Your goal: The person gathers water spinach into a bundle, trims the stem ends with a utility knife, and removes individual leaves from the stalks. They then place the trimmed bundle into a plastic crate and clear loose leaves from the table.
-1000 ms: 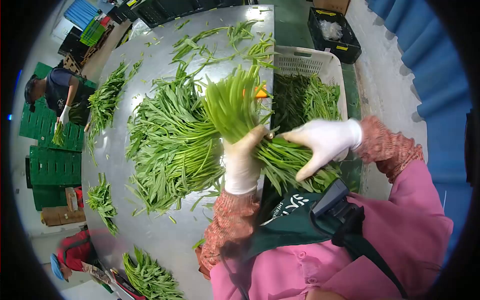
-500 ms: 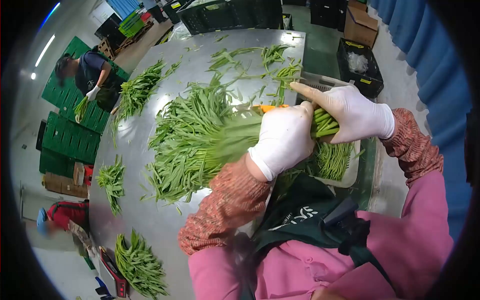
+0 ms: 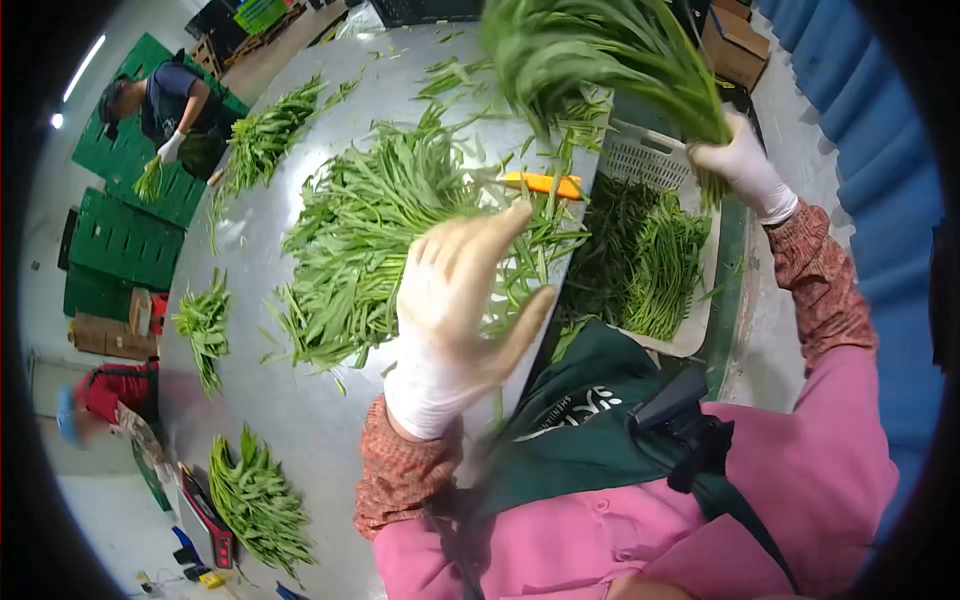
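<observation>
My right hand (image 3: 738,168), in a white glove, is closed round the stems of a bunch of leafy greens (image 3: 600,60). The bunch is raised at the top right, its leaves smeared by motion and pointing left. My left hand (image 3: 450,300), also gloved, is held over the metal table (image 3: 330,440) with fingers stretched and thumb apart, holding nothing. Under and beyond it lies a large heap of leafy greens (image 3: 350,230). A knife with an orange handle (image 3: 541,184) rests near the table's right edge. A white crate (image 3: 650,150) beside the table holds more greens (image 3: 665,270).
Smaller piles of greens lie at the table's far left (image 3: 265,140), left (image 3: 205,325) and near left (image 3: 258,505). A red scale (image 3: 210,520) stands at the left edge. Two people (image 3: 180,105) are across the table, one holding greens. A blue curtain (image 3: 850,130) hangs at right.
My left hand has let go of the bunch and moved left, opening. My right hand has lifted the bunch up and right. The knife handle and the crate's contents are now uncovered.
</observation>
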The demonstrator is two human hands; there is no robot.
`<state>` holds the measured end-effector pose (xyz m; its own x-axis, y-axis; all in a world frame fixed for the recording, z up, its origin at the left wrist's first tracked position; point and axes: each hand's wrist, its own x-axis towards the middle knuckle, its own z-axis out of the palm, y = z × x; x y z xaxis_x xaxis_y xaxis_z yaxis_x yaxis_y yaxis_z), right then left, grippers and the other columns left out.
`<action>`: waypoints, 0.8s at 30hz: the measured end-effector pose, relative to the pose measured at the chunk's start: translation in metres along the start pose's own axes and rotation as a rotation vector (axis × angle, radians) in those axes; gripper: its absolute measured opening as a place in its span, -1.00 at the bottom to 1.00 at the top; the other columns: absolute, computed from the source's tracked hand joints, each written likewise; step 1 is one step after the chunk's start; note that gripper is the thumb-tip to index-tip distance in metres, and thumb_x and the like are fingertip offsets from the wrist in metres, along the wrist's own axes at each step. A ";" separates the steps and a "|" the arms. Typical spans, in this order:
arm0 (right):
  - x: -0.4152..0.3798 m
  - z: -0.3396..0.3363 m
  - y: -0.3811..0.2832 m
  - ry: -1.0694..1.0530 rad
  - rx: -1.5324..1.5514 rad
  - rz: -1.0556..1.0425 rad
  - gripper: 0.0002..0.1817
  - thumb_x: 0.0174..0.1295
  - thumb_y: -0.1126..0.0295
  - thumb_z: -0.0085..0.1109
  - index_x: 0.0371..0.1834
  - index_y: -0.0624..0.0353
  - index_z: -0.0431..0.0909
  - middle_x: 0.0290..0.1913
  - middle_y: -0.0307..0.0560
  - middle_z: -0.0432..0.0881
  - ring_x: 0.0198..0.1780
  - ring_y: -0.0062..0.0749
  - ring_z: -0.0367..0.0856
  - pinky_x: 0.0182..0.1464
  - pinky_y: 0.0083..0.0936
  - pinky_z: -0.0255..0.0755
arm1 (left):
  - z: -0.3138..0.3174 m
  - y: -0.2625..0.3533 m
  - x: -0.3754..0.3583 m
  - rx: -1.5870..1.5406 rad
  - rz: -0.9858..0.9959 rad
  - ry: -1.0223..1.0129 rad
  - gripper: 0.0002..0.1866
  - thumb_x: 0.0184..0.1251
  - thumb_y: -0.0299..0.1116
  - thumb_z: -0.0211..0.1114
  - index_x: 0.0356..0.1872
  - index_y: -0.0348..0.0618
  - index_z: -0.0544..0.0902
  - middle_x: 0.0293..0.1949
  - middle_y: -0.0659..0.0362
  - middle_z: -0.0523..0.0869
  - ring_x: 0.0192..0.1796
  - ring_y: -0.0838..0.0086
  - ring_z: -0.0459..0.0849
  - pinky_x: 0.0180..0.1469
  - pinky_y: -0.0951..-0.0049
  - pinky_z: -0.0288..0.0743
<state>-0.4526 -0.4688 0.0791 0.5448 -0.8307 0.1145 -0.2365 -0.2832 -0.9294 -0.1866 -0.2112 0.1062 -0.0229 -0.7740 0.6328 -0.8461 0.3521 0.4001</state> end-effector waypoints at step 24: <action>-0.051 0.297 0.033 -0.477 0.037 0.042 -0.36 0.09 0.24 0.44 0.18 0.35 0.44 -0.08 0.18 0.69 -0.03 -0.15 0.68 0.06 -0.30 0.51 | 0.078 -0.057 -0.121 -1.110 -1.162 0.441 -0.31 0.32 -0.15 0.46 0.27 -0.37 0.35 -0.12 0.11 0.61 -0.13 0.52 0.56 -0.10 0.50 0.45</action>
<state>-0.2496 -0.2937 -0.0615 0.8456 -0.5263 -0.0893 -0.2423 -0.2294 -0.9427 -0.1767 -0.1781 -0.0450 0.6113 -0.7439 -0.2702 0.4650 0.0614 0.8832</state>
